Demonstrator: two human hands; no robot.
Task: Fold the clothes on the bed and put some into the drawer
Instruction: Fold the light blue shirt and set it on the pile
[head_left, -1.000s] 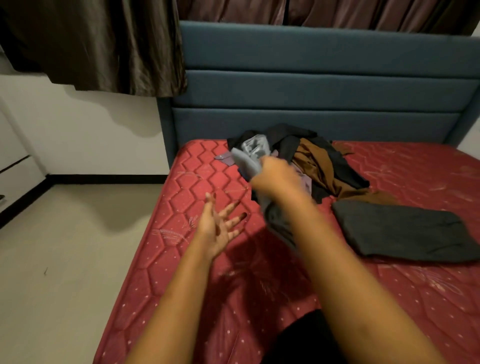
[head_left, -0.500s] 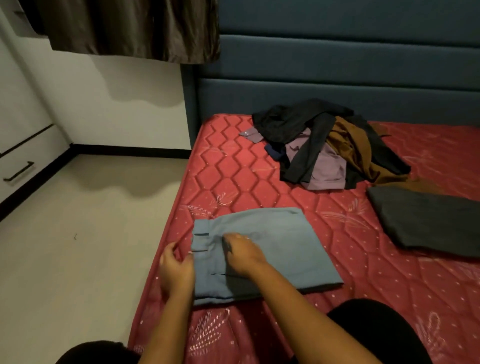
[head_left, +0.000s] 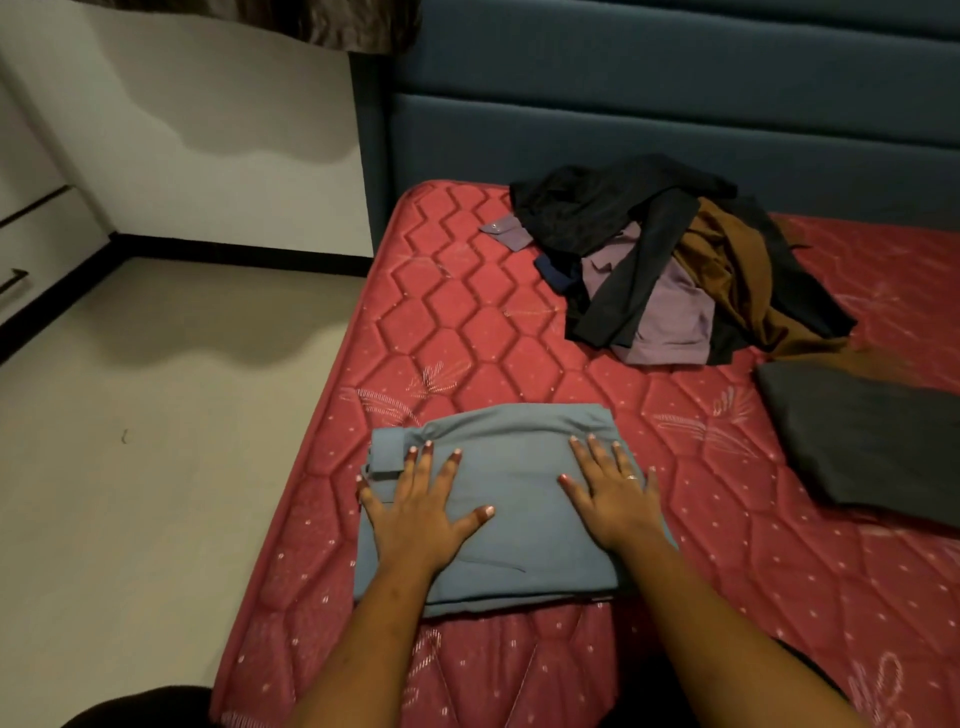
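Both hands (head_left: 415, 514) (head_left: 615, 493) now press flat on folded blue garment (head_left: 519, 519)

No legible txt, labels, brands, nos. or signs showing: nothing reading on folded blue garment (head_left: 519, 551), clothes pile (head_left: 644, 270) or mattress (head_left: 467, 322).

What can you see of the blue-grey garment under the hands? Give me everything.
The blue-grey garment is folded into a flat, rectangular, layered stack of smooth woven-looking cloth. A small tab sits at its far left corner. It lies near the left edge of the red quilted mattress, apart from the clothes pile. The left hand and right hand press flat on it, fingers spread.
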